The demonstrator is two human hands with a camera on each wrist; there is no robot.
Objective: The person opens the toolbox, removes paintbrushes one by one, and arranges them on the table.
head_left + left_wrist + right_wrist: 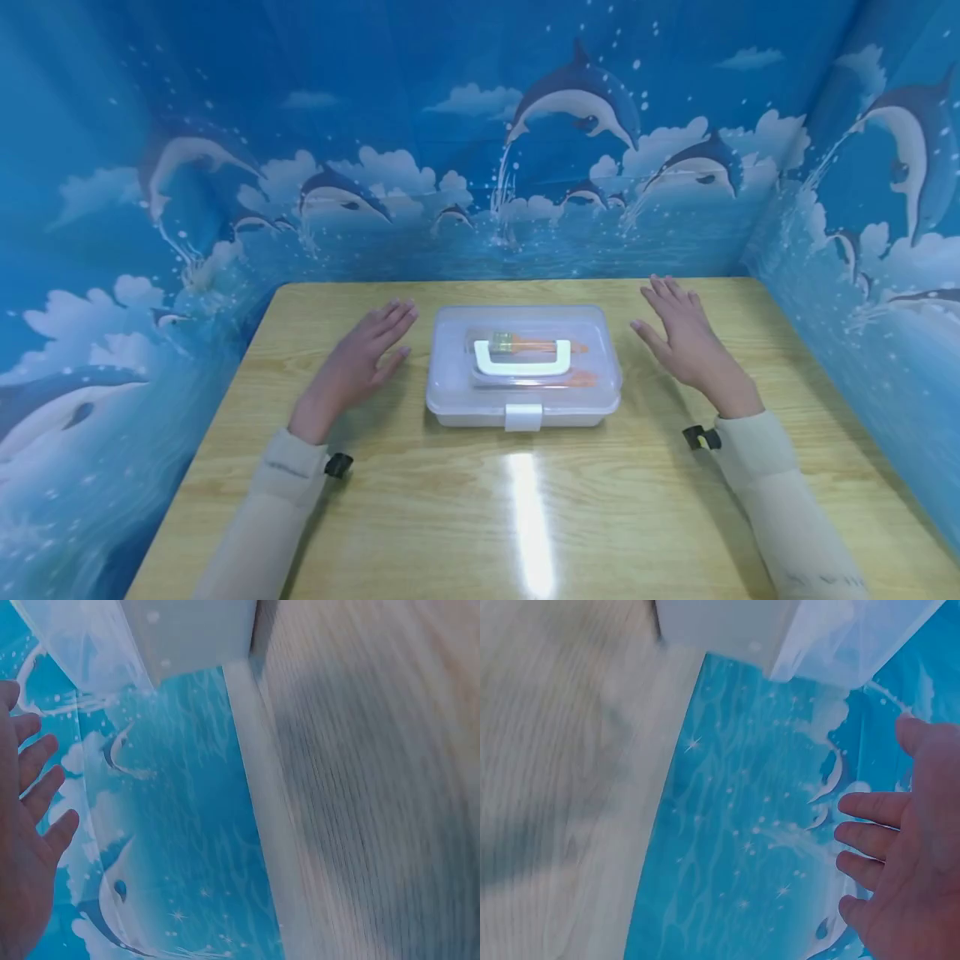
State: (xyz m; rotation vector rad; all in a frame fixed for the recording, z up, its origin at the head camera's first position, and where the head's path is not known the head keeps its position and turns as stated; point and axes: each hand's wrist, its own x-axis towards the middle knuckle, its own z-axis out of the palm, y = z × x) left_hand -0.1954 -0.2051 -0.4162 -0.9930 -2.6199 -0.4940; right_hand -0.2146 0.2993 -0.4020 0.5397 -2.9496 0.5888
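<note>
A translucent plastic box [450,358] with its lid down sits on the wooden table. Its white handle [522,367] lies folded on the lid, and a white latch [522,417] is at the front. Through the lid I see a brush [532,342] with an orange handle, and another orange item [581,379] whose kind I cannot tell. My left hand [356,362] is held left of the box, fingers extended, touching nothing. On the other side, my right hand [686,346] is apart from the box, fingers straight and thumb spread. Both wrist views show a box corner beyond the hand.
The wooden table [600,517] carries a bright light reflection in front of the box. A blue curtain [420,100] printed with dolphins and clouds hangs behind the table and at both sides. Small black clips [338,465] sit on the sleeve cuffs.
</note>
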